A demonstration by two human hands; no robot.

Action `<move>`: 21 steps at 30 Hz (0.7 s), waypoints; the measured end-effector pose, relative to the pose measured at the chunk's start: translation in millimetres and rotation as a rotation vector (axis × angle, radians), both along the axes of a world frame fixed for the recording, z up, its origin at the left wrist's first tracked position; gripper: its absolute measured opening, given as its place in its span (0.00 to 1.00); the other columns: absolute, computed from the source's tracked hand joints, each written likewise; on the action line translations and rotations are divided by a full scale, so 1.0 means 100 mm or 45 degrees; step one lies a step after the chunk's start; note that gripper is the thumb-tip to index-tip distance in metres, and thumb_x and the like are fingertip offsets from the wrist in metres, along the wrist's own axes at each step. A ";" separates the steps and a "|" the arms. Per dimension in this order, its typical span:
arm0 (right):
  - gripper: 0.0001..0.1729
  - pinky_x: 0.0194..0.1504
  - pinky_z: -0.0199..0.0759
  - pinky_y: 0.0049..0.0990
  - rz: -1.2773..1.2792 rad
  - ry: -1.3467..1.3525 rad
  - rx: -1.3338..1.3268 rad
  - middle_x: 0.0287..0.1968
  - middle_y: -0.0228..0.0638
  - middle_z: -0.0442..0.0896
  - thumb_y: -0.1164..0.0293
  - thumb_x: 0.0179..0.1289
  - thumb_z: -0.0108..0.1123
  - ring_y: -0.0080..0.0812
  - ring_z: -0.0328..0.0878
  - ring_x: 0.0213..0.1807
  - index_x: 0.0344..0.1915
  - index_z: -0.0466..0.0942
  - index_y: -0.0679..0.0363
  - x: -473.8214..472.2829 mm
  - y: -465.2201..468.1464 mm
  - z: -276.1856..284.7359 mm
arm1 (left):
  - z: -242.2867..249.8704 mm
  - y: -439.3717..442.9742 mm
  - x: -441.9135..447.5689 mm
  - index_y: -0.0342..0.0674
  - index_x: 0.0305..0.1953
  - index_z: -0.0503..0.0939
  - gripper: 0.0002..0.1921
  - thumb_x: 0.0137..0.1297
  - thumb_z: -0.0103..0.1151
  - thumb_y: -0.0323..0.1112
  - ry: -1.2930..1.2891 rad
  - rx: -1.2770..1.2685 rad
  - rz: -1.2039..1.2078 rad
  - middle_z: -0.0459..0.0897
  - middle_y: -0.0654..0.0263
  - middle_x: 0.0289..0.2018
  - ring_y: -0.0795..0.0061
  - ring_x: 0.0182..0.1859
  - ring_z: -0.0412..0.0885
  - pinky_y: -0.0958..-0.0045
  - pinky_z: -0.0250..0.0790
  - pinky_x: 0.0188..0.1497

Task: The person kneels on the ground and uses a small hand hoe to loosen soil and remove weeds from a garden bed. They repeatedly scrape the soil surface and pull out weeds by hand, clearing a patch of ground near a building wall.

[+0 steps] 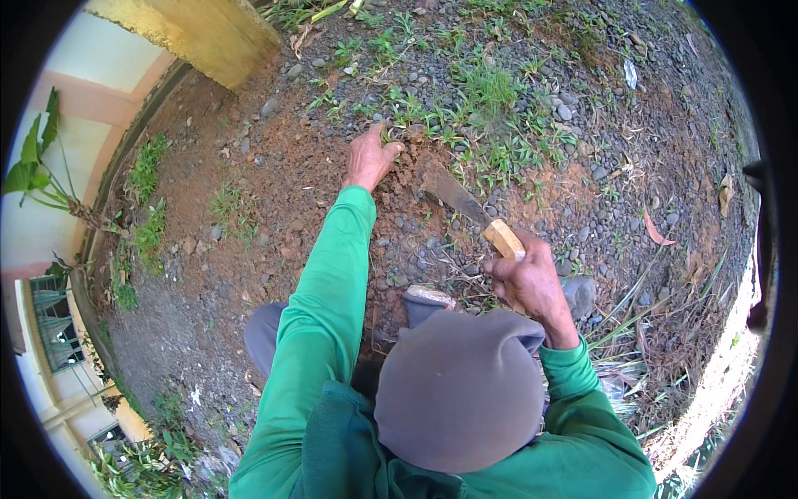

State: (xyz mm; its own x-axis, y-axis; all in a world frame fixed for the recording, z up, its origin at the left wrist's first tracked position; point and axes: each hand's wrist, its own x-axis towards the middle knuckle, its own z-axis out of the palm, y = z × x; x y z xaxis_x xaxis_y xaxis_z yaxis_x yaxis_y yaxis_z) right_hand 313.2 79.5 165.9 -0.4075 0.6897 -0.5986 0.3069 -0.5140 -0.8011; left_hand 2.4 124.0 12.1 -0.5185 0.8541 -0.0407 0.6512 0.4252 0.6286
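Observation:
My right hand (533,280) is closed around the light wooden handle of a machete-like knife (458,193). Its wide, dirt-smeared blade points up and left, with the tip at loosened brown soil (399,178). Just left of the tip, my left hand (372,156) reaches down to the soil, thumb and fingers around what looks like a small green weed; whether it grips it is hard to tell. Low green weeds (492,93) grow among pebbles beyond the blade. Both arms wear green sleeves, and a grey cloth-covered knee or cap-like shape (461,393) covers the lower middle.
A yellow post base (243,43) stands at the upper left, beside a pale wall (100,56). A leafy plant (37,168) leans at the left edge. A larger grey stone (580,296) lies beside my right wrist, with cut grass and leaves (623,368) below it.

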 end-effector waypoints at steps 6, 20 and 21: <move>0.09 0.13 0.59 0.26 0.133 -0.048 -0.023 0.18 0.33 0.75 0.79 0.56 0.58 0.23 0.70 0.14 0.37 0.74 0.71 -0.60 0.28 -0.14 | -0.23 0.06 -0.07 0.38 0.45 0.83 0.13 0.60 0.59 0.35 0.125 0.021 -0.030 0.84 0.41 0.37 0.38 0.44 0.81 0.49 0.73 0.49; 0.11 0.17 0.60 0.25 0.025 -0.069 -0.068 0.21 0.31 0.75 0.81 0.55 0.59 0.22 0.71 0.16 0.40 0.74 0.70 0.11 0.01 -0.35 | -0.34 -0.83 -0.58 0.37 0.40 0.83 0.11 0.58 0.63 0.35 -0.590 0.258 0.470 0.85 0.45 0.36 0.51 0.41 0.83 0.61 0.72 0.45; 0.11 0.17 0.60 0.25 0.014 -0.079 -0.093 0.21 0.31 0.75 0.81 0.55 0.59 0.22 0.71 0.16 0.40 0.74 0.69 0.14 -0.01 -0.33 | -0.33 -0.87 -0.61 0.37 0.40 0.83 0.11 0.58 0.64 0.35 -0.765 0.338 0.509 0.85 0.45 0.37 0.51 0.41 0.83 0.62 0.72 0.45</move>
State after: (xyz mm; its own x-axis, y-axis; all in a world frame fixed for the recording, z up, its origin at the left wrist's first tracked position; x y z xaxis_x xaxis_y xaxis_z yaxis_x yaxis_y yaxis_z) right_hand 327.6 78.8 132.7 -0.3755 0.6390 -0.6713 0.3606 -0.5665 -0.7409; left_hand -58.4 36.9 -20.5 -0.7437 0.6267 -0.2326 -0.0058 0.3419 0.9397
